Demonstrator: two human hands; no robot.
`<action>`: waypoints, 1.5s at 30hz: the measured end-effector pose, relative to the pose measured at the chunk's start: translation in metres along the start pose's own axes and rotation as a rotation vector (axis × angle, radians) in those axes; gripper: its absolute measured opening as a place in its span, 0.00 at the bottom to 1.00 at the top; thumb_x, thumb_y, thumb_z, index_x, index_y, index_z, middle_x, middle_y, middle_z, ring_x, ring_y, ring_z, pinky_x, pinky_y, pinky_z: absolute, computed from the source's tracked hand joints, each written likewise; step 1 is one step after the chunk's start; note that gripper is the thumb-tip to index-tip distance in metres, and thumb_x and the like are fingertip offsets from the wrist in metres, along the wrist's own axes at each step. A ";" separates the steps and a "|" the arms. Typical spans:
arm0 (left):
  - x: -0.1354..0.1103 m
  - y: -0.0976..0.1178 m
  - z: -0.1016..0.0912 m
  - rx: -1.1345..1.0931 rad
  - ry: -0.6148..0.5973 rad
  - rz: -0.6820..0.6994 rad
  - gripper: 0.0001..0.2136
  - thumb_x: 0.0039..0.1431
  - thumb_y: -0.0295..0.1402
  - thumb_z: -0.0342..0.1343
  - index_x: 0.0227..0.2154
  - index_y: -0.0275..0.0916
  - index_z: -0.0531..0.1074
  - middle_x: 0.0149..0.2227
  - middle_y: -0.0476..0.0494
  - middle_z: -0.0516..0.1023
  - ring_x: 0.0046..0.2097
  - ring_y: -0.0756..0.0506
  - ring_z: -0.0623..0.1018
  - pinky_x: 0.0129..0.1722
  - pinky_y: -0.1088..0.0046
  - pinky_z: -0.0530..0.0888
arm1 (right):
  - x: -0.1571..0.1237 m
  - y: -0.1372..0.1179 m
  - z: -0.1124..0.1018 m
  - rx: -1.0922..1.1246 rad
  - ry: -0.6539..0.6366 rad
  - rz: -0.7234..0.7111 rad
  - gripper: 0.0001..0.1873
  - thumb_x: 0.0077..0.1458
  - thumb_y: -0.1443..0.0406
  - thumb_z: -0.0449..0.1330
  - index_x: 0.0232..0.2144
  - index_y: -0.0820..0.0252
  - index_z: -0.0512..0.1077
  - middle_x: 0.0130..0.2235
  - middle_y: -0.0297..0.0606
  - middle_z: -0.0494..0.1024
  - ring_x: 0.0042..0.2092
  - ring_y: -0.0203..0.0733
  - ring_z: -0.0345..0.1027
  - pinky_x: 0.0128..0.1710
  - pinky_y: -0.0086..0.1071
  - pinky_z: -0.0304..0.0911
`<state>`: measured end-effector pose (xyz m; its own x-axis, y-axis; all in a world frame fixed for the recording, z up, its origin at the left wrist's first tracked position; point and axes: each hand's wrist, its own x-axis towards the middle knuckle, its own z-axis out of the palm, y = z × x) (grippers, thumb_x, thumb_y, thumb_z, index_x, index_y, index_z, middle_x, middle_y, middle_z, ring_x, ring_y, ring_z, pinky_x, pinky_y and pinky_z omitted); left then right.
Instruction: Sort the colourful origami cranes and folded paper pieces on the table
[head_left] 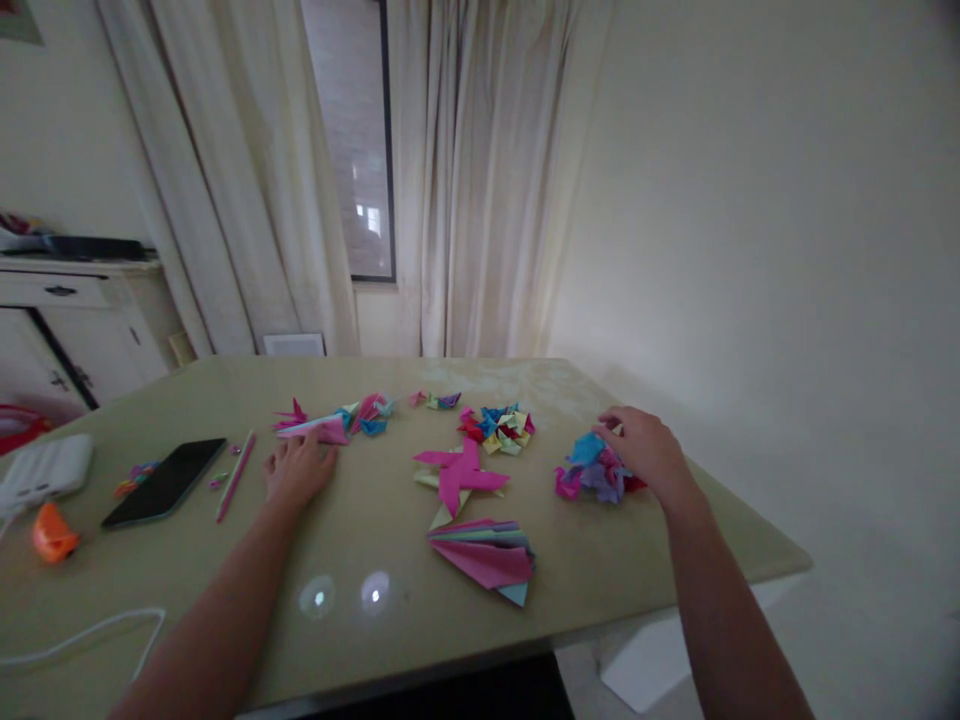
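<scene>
My left hand (300,465) lies flat on the table, fingers spread, its tips by a pink folded paper piece (324,430). At the right, my right hand (641,445) bends over a pile of crumpled-looking folded papers (600,478) in purple, magenta and red. Its thumb and fingers close at a blue paper piece (585,447) on top; the exact contact is partly hidden. Between my hands lie a pink paper pinwheel shape (459,475), a stack of folded paper planes (487,555) and a cluster of small multicoloured paper folds (501,428).
On the left of the table (360,540) are a dark tablet or phone (166,483), a pink pencil (236,477), an orange object (54,534), a white device (46,472) and a white cable (90,632). More small paper folds (371,412) lie farther back. A wall bounds the right side.
</scene>
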<state>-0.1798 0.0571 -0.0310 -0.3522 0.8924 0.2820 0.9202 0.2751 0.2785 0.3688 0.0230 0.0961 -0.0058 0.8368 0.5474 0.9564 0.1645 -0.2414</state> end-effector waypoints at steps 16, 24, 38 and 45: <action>0.008 0.001 -0.008 0.035 0.130 -0.022 0.22 0.64 0.39 0.49 0.56 0.36 0.75 0.60 0.23 0.70 0.62 0.23 0.68 0.60 0.37 0.60 | -0.002 -0.147 0.124 0.808 -0.336 -0.265 0.11 0.61 0.58 0.64 0.34 0.59 0.81 0.28 0.34 0.79 0.29 0.39 0.68 0.30 0.30 0.60; -0.002 -0.004 -0.020 0.058 0.185 0.141 0.14 0.63 0.36 0.49 0.44 0.37 0.77 0.54 0.29 0.75 0.58 0.28 0.71 0.62 0.39 0.60 | -0.011 -0.132 0.135 1.002 -0.260 -0.049 0.15 0.57 0.53 0.64 0.32 0.59 0.78 0.28 0.34 0.77 0.28 0.38 0.67 0.29 0.30 0.61; -0.083 0.118 -0.040 -0.504 -0.021 0.998 0.06 0.68 0.31 0.50 0.44 0.41 0.71 0.58 0.34 0.71 0.47 0.43 0.79 0.46 0.67 0.77 | -0.028 -0.156 0.122 1.265 -0.448 -0.268 0.27 0.51 0.47 0.73 0.46 0.54 0.75 0.49 0.39 0.77 0.45 0.44 0.73 0.47 0.37 0.70; -0.092 0.122 -0.032 -0.867 -0.150 0.808 0.16 0.65 0.39 0.61 0.52 0.43 0.67 0.50 0.40 0.75 0.43 0.46 0.79 0.43 0.69 0.77 | -0.035 -0.141 0.075 1.011 -0.252 -0.301 0.14 0.60 0.53 0.67 0.32 0.57 0.76 0.33 0.36 0.77 0.38 0.44 0.71 0.41 0.35 0.66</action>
<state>-0.0409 -0.0029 0.0064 0.3521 0.7450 0.5666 0.4242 -0.6667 0.6129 0.2122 0.0096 0.0513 -0.3704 0.7545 0.5418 0.2233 0.6386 -0.7365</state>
